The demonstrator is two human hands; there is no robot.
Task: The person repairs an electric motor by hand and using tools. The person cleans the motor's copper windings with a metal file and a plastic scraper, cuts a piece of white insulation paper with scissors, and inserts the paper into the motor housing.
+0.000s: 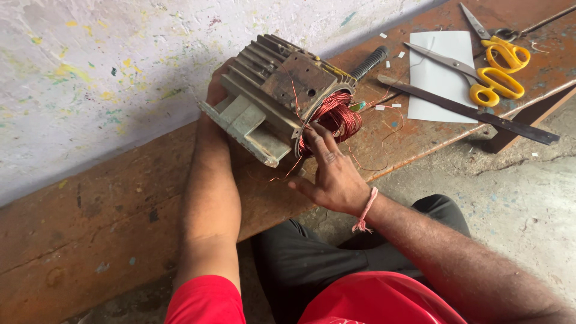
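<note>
A grey finned motor housing lies tilted on a worn wooden bench. Copper wire coils bulge out of its open end, with loose strands trailing over the wood. My left hand reaches behind the housing at its far side and steadies it; most of that hand is hidden. My right hand has its fingers spread, the fingertips pressing on the copper coils at the housing's rim. A pink thread is tied around my right wrist.
At the right end of the bench lie a white paper sheet, yellow-handled scissors, a long dark flat blade and a black ribbed handle. A paint-spattered wall runs behind. The concrete floor is at right.
</note>
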